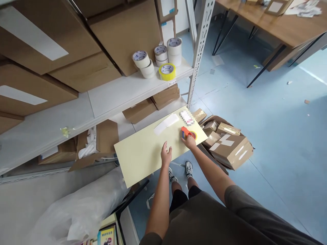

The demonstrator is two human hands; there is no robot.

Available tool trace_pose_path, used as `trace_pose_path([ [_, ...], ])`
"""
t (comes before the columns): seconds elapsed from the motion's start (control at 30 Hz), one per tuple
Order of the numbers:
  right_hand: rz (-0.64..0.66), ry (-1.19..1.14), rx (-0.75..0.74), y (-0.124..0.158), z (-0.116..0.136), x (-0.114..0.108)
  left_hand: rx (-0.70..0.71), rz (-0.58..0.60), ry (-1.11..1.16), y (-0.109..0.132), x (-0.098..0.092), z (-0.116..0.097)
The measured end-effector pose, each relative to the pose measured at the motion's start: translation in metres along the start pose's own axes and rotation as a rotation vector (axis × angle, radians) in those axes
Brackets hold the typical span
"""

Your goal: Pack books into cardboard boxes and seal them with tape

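Observation:
My right hand (189, 142) is closed on an orange-red tape dispenser (185, 130) with a roll in it, near the right end of a pale yellow board (138, 151). Part of the dispenser is hidden behind the fingers. My left hand (166, 156) hovers over the board's front edge, holding nothing, its thumb and fingers apart. White paper strips (166, 124) lie on the board beyond both hands. Close to the dispenser, at the board's far right corner, is a small blurred-out item (187, 117).
Tape rolls (167, 71) and large cartons stand on the grey shelf (114, 97) behind the board. A box full of smaller cartons (227, 149) sits on the floor at right. Bulky plastic wrap (84, 204) lies at lower left. A wooden table (286, 23) stands far right.

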State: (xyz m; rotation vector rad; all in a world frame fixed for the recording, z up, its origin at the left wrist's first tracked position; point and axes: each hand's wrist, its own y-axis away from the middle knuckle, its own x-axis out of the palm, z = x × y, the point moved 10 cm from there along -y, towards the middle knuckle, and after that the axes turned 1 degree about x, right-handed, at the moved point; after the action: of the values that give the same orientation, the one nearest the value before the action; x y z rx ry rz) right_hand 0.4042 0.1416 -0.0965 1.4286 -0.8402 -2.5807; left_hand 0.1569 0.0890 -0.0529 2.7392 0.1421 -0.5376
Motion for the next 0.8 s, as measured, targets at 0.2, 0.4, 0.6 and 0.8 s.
trace_pose_path([
  [0.2, 0.052, 0.104, 0.089, -0.014, -0.009, 0.025, -0.02, 0.002, 0.006, 0.0, 0.023, 0.007],
  [0.4, 0.166, 0.131, 0.083, -0.005, -0.014, 0.006, -0.024, -0.012, 0.032, 0.006, 0.007, -0.01],
  [0.6, 0.085, 0.208, -0.218, 0.023, 0.034, -0.048, 0.062, -0.011, 0.064, 0.001, -0.034, -0.065],
  [0.8, -0.09, 0.206, -0.676, 0.072, 0.147, -0.135, 0.229, -0.086, 0.101, -0.026, -0.11, -0.156],
])
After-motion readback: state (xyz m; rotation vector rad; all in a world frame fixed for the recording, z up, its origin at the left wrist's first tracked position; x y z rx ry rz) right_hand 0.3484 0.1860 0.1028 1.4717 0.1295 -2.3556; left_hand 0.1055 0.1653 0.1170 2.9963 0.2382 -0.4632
